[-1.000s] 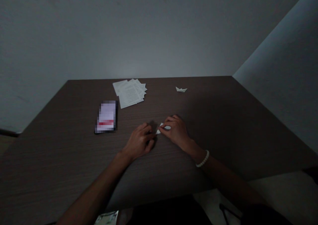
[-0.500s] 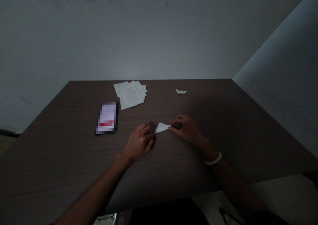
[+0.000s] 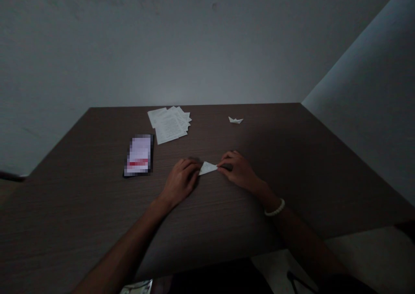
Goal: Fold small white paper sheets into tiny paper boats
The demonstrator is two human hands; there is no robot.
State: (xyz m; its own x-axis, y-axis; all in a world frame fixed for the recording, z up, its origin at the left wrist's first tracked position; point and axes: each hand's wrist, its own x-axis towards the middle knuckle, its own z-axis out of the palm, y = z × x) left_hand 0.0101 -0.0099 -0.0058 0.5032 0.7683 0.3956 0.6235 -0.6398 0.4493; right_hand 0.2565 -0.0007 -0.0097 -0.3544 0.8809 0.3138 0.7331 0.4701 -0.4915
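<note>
Hands point(image 3: 180, 182) point(image 3: 239, 170) closer together on paper triangle point(image 3: 208, 168)

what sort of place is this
Probably a study or home office: a dark wood-grain desk against plain walls, with printed sheets, a phone-like device and a folded paper triangle.

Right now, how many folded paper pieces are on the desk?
2: a small paper boat near the far edge, and a folded paper triangle between the left hand and right hand. Others could be hidden under the printed sheets.

More of the paper triangle point(image 3: 208, 168) showing
</note>
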